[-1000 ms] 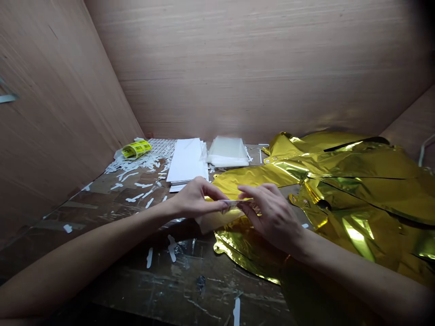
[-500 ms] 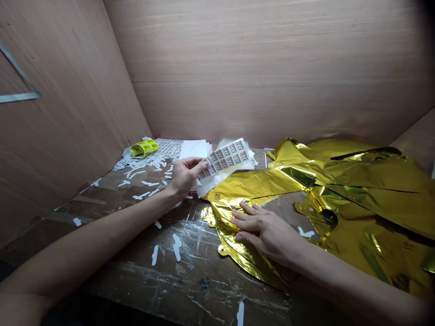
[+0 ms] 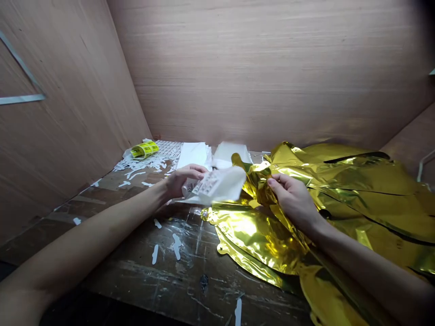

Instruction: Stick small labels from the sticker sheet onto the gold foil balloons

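And there goes your right hand [image 3: 294, 199], up off its flat press and now pinching a bunched fold of gold foil [image 3: 263, 185], lifted to the right of the paper stack [image 3: 192, 154]! Your left hand [image 3: 185, 181] has dipped the sticker sheet [image 3: 217, 185]; it's curled and blurred now, just in front of that stack, and the plastic bags [image 3: 231, 153] right of it reappear!

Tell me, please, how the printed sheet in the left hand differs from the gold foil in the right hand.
The sheet is whitish with rows of dark marks; the foil is shiny gold.
The sheet curls smoothly from the left hand; the foil is bunched into creases at the right hand.
Both are thin and bent, each held in one hand.
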Tool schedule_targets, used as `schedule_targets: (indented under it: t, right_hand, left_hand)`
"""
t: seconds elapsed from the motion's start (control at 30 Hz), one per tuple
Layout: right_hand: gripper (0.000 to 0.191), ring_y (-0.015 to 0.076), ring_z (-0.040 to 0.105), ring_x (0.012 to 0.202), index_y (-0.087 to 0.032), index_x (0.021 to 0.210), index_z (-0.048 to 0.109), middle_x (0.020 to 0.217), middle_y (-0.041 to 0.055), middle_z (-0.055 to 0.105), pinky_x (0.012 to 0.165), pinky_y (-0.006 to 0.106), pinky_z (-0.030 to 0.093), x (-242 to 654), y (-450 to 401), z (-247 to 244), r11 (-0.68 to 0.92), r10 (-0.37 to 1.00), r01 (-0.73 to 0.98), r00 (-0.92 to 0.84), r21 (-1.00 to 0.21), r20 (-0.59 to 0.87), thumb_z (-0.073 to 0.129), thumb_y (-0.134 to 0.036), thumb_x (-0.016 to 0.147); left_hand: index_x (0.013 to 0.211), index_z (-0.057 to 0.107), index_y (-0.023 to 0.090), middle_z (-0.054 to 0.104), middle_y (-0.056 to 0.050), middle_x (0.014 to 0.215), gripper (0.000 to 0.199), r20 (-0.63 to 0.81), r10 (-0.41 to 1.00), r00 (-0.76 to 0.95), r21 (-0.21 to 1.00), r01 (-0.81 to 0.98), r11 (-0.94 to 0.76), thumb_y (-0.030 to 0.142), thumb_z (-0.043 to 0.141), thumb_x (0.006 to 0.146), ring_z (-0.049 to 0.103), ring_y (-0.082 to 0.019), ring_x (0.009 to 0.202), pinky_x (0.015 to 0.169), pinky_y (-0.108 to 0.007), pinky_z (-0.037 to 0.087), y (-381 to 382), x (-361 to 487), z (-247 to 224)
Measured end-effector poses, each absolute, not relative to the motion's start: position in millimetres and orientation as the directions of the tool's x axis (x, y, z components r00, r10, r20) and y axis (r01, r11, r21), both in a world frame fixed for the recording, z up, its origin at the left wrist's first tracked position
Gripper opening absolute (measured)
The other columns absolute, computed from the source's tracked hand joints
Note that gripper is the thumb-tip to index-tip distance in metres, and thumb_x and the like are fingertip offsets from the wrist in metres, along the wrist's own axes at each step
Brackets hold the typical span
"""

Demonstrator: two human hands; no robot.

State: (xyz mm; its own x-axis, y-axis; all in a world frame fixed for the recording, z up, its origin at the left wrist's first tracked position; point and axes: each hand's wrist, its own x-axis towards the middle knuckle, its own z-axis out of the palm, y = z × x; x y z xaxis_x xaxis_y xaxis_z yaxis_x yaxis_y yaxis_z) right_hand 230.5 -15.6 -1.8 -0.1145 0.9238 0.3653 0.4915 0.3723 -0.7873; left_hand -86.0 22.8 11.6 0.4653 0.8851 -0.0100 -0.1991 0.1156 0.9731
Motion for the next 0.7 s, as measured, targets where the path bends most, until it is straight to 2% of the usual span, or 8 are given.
schedule_targets:
  t: [0.1,0.2,0.3,0.4,0.5,0.57,0.6,0.7]
  right_hand:
    - [0.029,0.0136,0.053,0.065,-0.019,0.089,0.061,0.074,-0.0002,0.059,0.06,0.026,0.043,233.2,-10.1,-1.0,0.379,0.925,0.349,-0.132,-0.857,0.356,0.054,-0.045,0.098]
    - [0.022,0.0147,0.059,0.073,-0.02,0.101,0.063,0.085,0.0015,0.066,0.065,0.027,0.047,224.2,-23.9,-7.8,0.495,0.869,0.386,-0.232,-0.778,0.438,0.052,-0.04,0.1]
    - [0.014,0.0142,0.063,0.073,-0.021,0.108,0.063,0.089,0.0017,0.071,0.067,0.027,0.047,214.0,-41.5,-13.5,0.717,0.692,0.492,-0.416,-0.494,0.59,0.052,-0.026,0.101]
    - [0.019,0.0146,0.066,0.081,-0.018,0.113,0.059,0.095,0.0041,0.073,0.079,0.029,0.049,207.4,-51.9,-15.3,0.899,0.406,0.399,-0.612,-0.178,0.678,0.048,-0.011,0.099]
    - [0.023,0.0144,0.067,0.086,-0.016,0.111,0.056,0.098,0.0053,0.073,0.086,0.031,0.047,202.0,-60.4,-12.4,0.932,0.305,0.359,-0.685,-0.057,0.662,0.043,-0.003,0.098]
    - [0.007,0.0166,0.064,0.08,-0.017,0.102,0.057,0.09,0.0054,0.071,0.078,0.032,0.046,197.3,-69.4,-8.3,0.879,0.377,0.475,-0.662,-0.027,0.648,0.05,-0.016,0.099]
    - [0.011,0.0182,0.062,0.075,-0.017,0.097,0.056,0.084,0.0056,0.069,0.072,0.033,0.044,194.3,-74.8,-6.2,0.833,0.433,0.554,-0.635,-0.014,0.639,0.056,-0.028,0.097]
    - [0.045,0.0222,0.055,0.07,-0.019,0.086,0.055,0.077,0.008,0.063,0.064,0.035,0.04,183.5,-90.7,-3.5,0.681,0.582,0.732,-0.561,0.024,0.589,0.069,-0.062,0.081]
  left_hand:
    - [0.092,0.075,0.011,0.06,-0.001,0.055,0.037,-0.115,0.833,0.541,0.98,-0.077,0.185,0.043,0.075,0.074,0.048,-0.01,0.045,0.044,-0.023,0.036,8.9,-66.8,13.3]
    - [0.11,0.072,0.013,0.057,0.0,0.052,0.054,-0.24,0.773,0.587,0.957,0.009,0.29,0.06,0.065,0.083,0.048,-0.012,0.043,0.044,-0.024,0.037,-1.5,-49.1,9.3]
    - [0.112,0.07,0.014,0.067,-0.005,0.067,0.068,-0.311,0.789,0.53,0.926,-0.019,0.378,0.073,0.059,0.081,0.056,-0.014,0.052,0.049,-0.026,0.043,-4.6,-43.4,0.3]
    - [0.093,0.072,0.014,0.065,-0.006,0.061,0.063,-0.308,0.812,0.495,0.935,0.001,0.354,0.072,0.066,0.073,0.05,-0.013,0.047,0.045,-0.026,0.037,0.2,-48.7,-9.3]
    - [0.085,0.07,0.015,0.061,-0.002,0.055,0.047,-0.244,0.857,0.454,0.955,-0.042,0.294,0.06,0.073,0.071,0.043,-0.009,0.043,0.043,-0.023,0.029,9.4,-54.8,-16.6]
    - [0.087,0.069,0.017,0.061,-0.001,0.058,0.042,-0.213,0.891,0.401,0.957,-0.1,0.273,0.057,0.073,0.073,0.04,-0.007,0.042,0.042,-0.023,0.026,15.0,-55.0,-20.4]
    - [0.087,0.07,0.017,0.061,-0.001,0.058,0.042,-0.206,0.903,0.377,0.957,-0.116,0.267,0.056,0.073,0.073,0.039,-0.007,0.041,0.041,-0.023,0.025,16.8,-53.9,-22.2]
    - [0.079,0.071,0.016,0.059,-0.002,0.053,0.043,-0.057,0.96,0.275,0.988,-0.122,0.093,0.058,0.075,0.07,0.042,-0.009,0.041,0.038,-0.024,0.028,17.0,-47.1,-26.5]
